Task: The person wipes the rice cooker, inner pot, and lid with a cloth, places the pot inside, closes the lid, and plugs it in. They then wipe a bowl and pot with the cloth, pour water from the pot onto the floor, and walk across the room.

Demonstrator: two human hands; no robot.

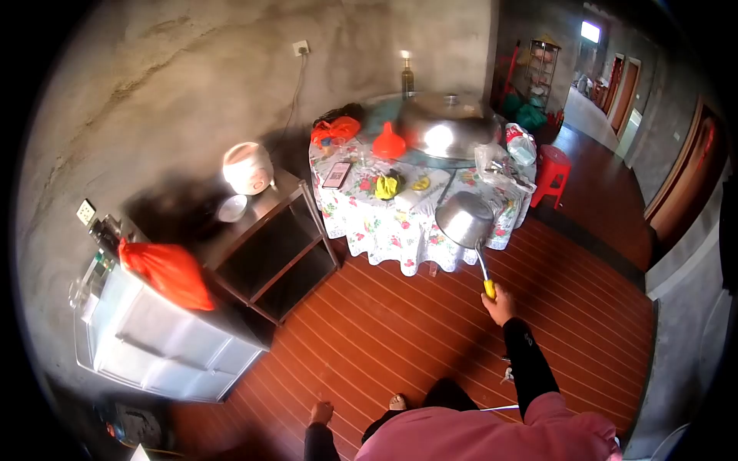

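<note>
My right hand is wrapped round the yellow-tipped handle of a metal saucepan. The pan is held out in front of me, overlapping the front edge of the cloth-covered table in this view. Low on the left, my left hand hangs over the floor with its fingers curled in and nothing showing in them. Nearest the pan on the table are a yellow-and-black bundle, a white cloth and a clear plastic bag.
A large metal dome lid, a red funnel and a phone rest on the table. Left of it stands a metal rack with a rice cooker. A red stool is on the right, a silver cabinet on the left.
</note>
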